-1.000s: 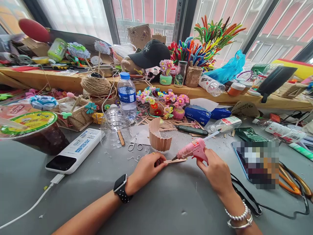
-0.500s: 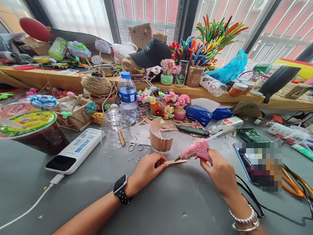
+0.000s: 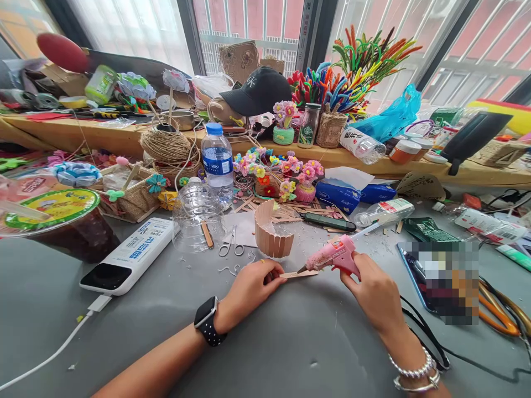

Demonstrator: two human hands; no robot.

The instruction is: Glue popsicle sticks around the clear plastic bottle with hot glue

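Observation:
Between the fingers and thumb of my left hand [image 3: 255, 284] is one end of a flat wooden craft stick [image 3: 296, 275], held low over the grey table. My right hand [image 3: 371, 290] is closed around the handle of a pink hot glue gun [image 3: 332, 257]. The gun's dark nozzle points left and down, right at the stick's upper face, and a glue stick [image 3: 367, 229] juts from its back. Just behind my left hand stands a curved wall of craft sticks [image 3: 274, 237] set side by side.
Scissors [image 3: 232, 243], a cut plastic bottle [image 3: 197, 218] and a white power bank [image 3: 128, 257] lie to the left. A green utility knife [image 3: 327, 221] rests behind the curved wall. At right are a phone [image 3: 410, 265] and orange-handled tool [image 3: 500, 315]. The gun's black cable [image 3: 427, 337] trails right.
Both hands, the craft stick and the glue gun keep almost the same places. The whole view has shifted very slightly.

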